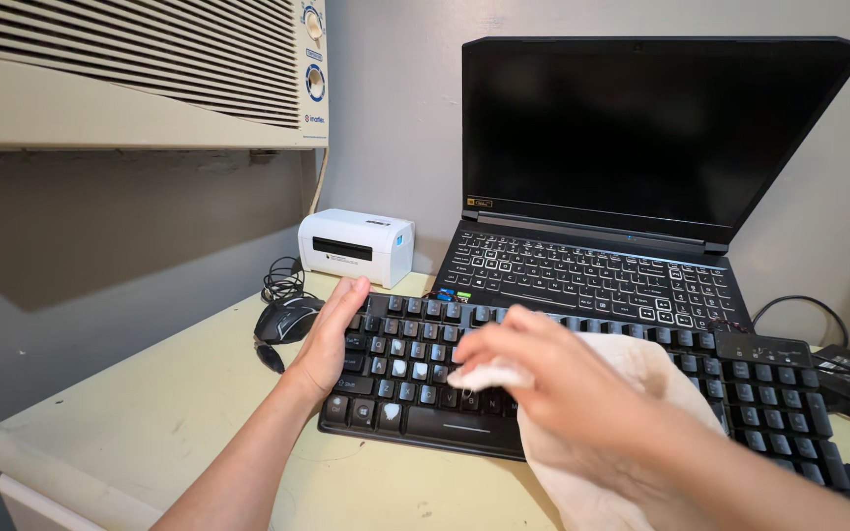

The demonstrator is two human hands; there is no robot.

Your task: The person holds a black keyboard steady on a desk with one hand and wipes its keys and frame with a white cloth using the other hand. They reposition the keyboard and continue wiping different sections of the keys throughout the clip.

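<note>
So, I'm seeing left hand (pixel 332 334) lying open, bracing black mechanical keyboard (pixel 582 388), right hand (pixel 558 379) gripping off-white cloth (pixel 592 433), pressing keys

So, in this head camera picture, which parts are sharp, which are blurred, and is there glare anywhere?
Head view: the right hand and the cloth it presses on the black keyboard are smeared by motion blur; the left hand, at the keyboard's left end, is sharper; the laptop screen is dark, without strong glare; light is soft and even, shadows faint on the desk.
</note>
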